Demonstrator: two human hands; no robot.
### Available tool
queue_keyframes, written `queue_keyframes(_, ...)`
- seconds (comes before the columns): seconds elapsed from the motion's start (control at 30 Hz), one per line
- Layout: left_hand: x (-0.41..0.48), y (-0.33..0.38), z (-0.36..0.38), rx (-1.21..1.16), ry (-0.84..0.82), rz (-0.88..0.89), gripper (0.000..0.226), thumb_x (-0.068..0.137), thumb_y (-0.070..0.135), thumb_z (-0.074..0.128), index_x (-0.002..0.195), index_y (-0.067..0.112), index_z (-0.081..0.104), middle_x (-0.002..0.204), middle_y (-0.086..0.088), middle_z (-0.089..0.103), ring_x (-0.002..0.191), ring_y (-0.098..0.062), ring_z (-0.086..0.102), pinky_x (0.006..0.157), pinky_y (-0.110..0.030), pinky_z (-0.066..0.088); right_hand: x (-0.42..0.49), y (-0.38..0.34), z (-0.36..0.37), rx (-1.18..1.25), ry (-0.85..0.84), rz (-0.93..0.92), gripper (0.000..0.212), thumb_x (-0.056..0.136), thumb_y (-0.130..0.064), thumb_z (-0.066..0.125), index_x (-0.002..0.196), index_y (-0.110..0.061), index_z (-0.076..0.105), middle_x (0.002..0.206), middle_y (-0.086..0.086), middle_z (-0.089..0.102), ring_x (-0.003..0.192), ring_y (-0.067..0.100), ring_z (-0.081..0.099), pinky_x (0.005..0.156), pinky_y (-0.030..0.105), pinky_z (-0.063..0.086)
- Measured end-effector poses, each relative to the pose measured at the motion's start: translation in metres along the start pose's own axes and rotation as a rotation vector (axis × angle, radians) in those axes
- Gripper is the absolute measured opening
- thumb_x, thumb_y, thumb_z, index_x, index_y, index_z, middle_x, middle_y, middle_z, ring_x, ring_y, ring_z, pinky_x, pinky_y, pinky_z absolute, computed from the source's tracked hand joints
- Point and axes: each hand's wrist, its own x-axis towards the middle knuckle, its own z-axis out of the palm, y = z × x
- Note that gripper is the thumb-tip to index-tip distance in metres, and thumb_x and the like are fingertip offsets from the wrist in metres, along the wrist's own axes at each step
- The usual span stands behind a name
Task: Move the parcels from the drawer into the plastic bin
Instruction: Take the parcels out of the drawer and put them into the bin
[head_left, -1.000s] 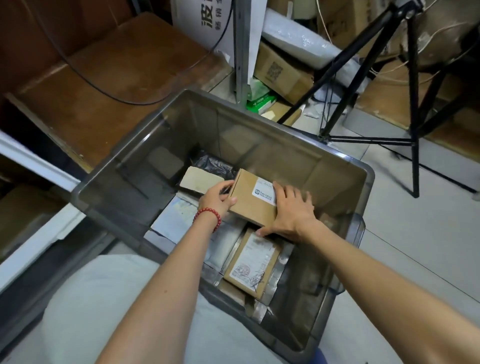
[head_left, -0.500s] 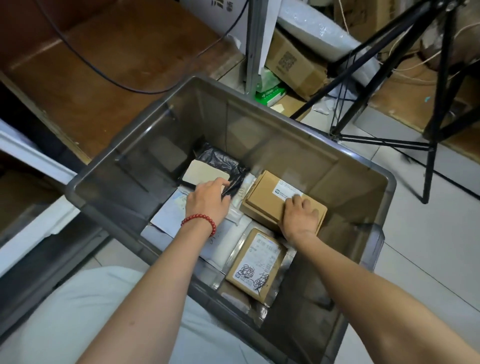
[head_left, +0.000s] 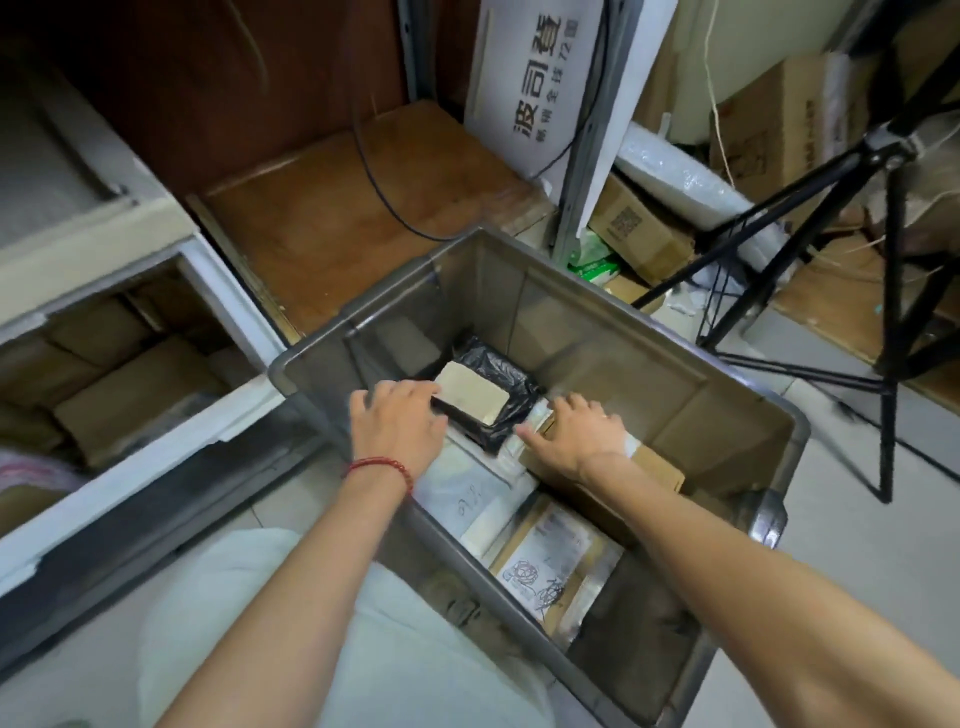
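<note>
Brown cardboard parcels (head_left: 130, 395) lay in the white drawer (head_left: 140, 467). The left hand (head_left: 397, 423) was spread flat at the grey plastic bin's (head_left: 613, 307) left wall, beside a black bag parcel (head_left: 514, 375). The right hand (head_left: 576, 436) lay flat, fingers straight, on a brown cardboard box (head_left: 657, 465) inside.

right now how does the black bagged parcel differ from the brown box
The black bagged parcel is wrapped in crinkled plastic; the brown box is stiff cardboard. The black bagged parcel shows a tan label on top; the right hand covers part of the brown box. Both sit in the plastic bin.
</note>
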Motion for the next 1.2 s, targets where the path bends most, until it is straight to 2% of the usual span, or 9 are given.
queue_keyframes(0.23,-0.051,-0.105,-0.055,0.108,0.161,-0.303,0.038,0.09,0.049,0.048,0.125,0.034,0.054,0.125,0.007,0.059,0.12,-0.019,0.047,0.096,-0.039,0.032,-0.009,-0.11,-0.049,0.017,0.102,-0.276,0.08,0.087,-0.076,0.03,0.142,-0.019,0.04,0.145,0.006,0.041,0.131,0.031,0.04,0.102,0.046,0.035)
queue_keyframes(0.37,-0.098,-0.16,-0.075,0.105,0.188,-0.441,0.039,0.09,0.049,0.047,0.125,0.033,0.054,0.123,0.006,0.059,0.117,-0.021,0.048,0.094,-0.039,0.033,-0.025,-0.186,-0.063,-0.005,0.085,-0.452,0.086,0.086,-0.078,0.026,0.148,-0.019,0.032,0.152,0.008,0.032,0.137,0.034,0.033,0.106,0.05,0.031)
queue_keyframes(0.53,-0.161,-0.217,-0.097,0.088,0.189,-0.614,0.043,0.091,0.048,0.047,0.131,0.032,0.05,0.132,0.005,0.055,0.123,-0.02,0.045,0.097,-0.037,0.032,-0.07,-0.279,-0.059,-0.02,0.095,-0.664,0.078,0.088,-0.075,0.029,0.14,-0.019,0.041,0.146,0.008,0.037,0.133,0.031,0.038,0.103,0.047,0.033)
queue_keyframes(0.7,-0.215,-0.255,-0.124,0.1,0.196,-0.743,0.046,0.09,0.051,0.046,0.132,0.032,0.048,0.13,0.004,0.056,0.12,-0.021,0.048,0.093,-0.037,0.034,-0.123,-0.348,-0.061,-0.044,0.104,-0.852,0.077,0.089,-0.074,0.031,0.141,-0.017,0.039,0.145,0.01,0.038,0.131,0.03,0.039,0.101,0.045,0.035)
queue_keyframes(0.97,-0.274,-0.272,-0.177,0.111,0.216,-0.872,0.052,0.091,0.052,0.046,0.138,0.032,0.039,0.129,0.002,0.057,0.119,-0.023,0.049,0.09,-0.039,0.035,-0.185,-0.407,-0.094,-0.091,0.14,-1.081,0.075,0.089,-0.071,0.035,0.144,-0.02,0.036,0.146,0.007,0.04,0.134,0.028,0.038,0.105,0.046,0.033)
queue_keyframes(1.2,-0.298,-0.265,-0.187,0.024,0.251,-0.895,0.05,0.091,0.05,0.047,0.136,0.027,0.042,0.128,0.0,0.058,0.116,-0.024,0.052,0.094,-0.042,0.038,-0.203,-0.405,-0.095,-0.125,0.107,-1.129,0.077,0.089,-0.071,0.037,0.148,-0.021,0.031,0.151,0.005,0.038,0.137,0.029,0.038,0.108,0.047,0.032)
